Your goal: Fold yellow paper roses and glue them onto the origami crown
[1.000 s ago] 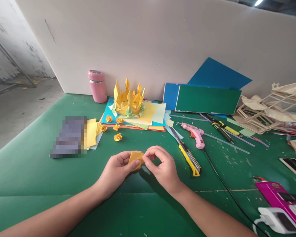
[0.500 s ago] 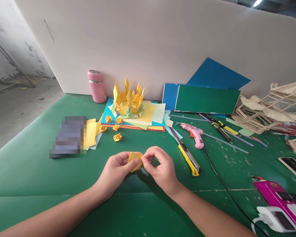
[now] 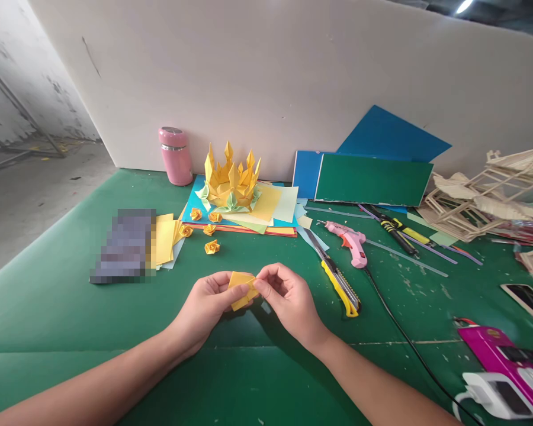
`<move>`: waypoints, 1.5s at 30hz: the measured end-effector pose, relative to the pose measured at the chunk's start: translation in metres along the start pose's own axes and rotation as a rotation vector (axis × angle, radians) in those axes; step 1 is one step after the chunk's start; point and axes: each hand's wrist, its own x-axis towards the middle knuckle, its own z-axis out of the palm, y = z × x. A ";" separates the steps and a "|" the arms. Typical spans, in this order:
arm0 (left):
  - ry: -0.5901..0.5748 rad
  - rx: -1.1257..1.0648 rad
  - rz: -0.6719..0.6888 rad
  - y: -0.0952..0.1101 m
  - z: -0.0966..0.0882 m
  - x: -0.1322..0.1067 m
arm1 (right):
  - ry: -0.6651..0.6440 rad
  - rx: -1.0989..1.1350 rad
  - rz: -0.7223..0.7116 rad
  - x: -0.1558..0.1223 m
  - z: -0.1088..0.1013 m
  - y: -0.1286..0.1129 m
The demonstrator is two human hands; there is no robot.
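One yellow paper (image 3: pixel 242 289), long axis diagonal

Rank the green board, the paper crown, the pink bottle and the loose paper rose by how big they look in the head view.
1. green board
2. paper crown
3. pink bottle, narrower than the crown
4. paper rose

Head-worn camera is looking forward and down, sitting close over left hand (image 3: pixel 206 305) and right hand (image 3: pixel 288 302) at 6 o'clock; green table (image 3: pixel 71 307) running to white wall (image 3: pixel 293 89) at 12 o'clock.
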 end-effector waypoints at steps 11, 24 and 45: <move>-0.046 -0.036 -0.002 0.000 -0.003 0.001 | -0.044 0.081 0.036 0.002 -0.002 0.000; -0.006 -0.123 0.023 0.003 -0.002 0.000 | 0.042 -0.072 -0.185 0.000 -0.005 0.002; -0.087 -0.135 -0.071 0.005 -0.007 0.002 | -0.261 -0.423 -0.535 0.004 -0.013 0.011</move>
